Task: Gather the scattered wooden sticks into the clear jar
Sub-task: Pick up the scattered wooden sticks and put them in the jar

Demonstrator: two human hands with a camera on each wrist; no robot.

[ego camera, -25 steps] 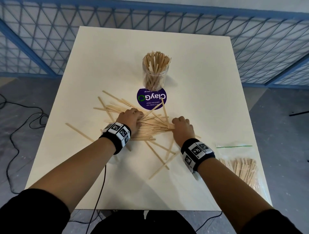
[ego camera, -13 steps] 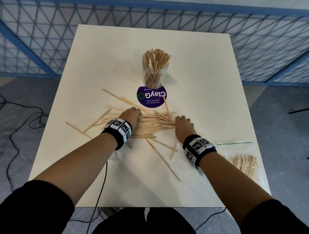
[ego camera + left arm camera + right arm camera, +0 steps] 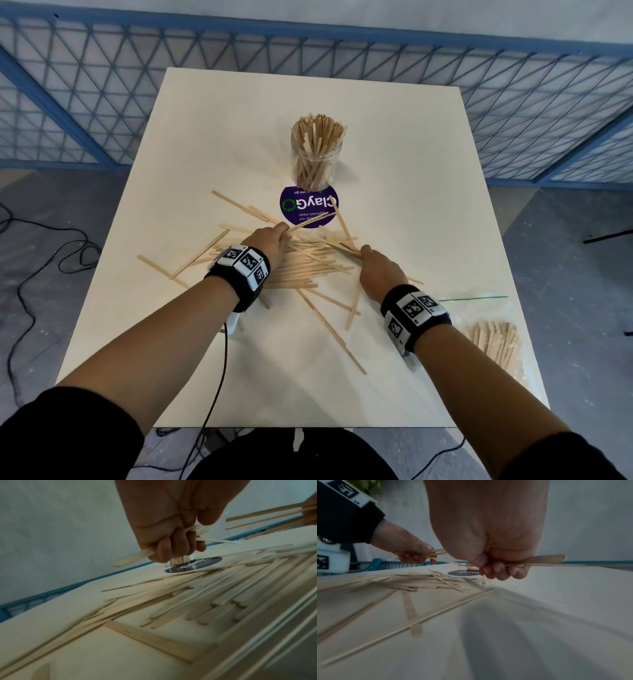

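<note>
A clear jar (image 3: 316, 154) packed with upright wooden sticks stands at the table's middle back. In front of it lies a loose pile of wooden sticks (image 3: 301, 263), fanned out across the table. My left hand (image 3: 270, 240) is raised at the pile's left end and grips a few sticks (image 3: 202, 532) in curled fingers. My right hand (image 3: 376, 270) is at the pile's right end, fingers curled round a few sticks (image 3: 544, 560) lifted off the table. In the right wrist view the left hand (image 3: 412, 554) shows with its sticks.
A round purple sticker (image 3: 308, 205) lies flat just before the jar. A clear plastic bag with more sticks (image 3: 496, 339) rests at the table's right front edge. A blue mesh fence (image 3: 102, 102) rings the cream table (image 3: 411, 171). Cables trail on the floor to the left.
Both hands have risen from pressing on the pile and now hold sticks lifted off it. Loose sticks in the pile have shifted.
</note>
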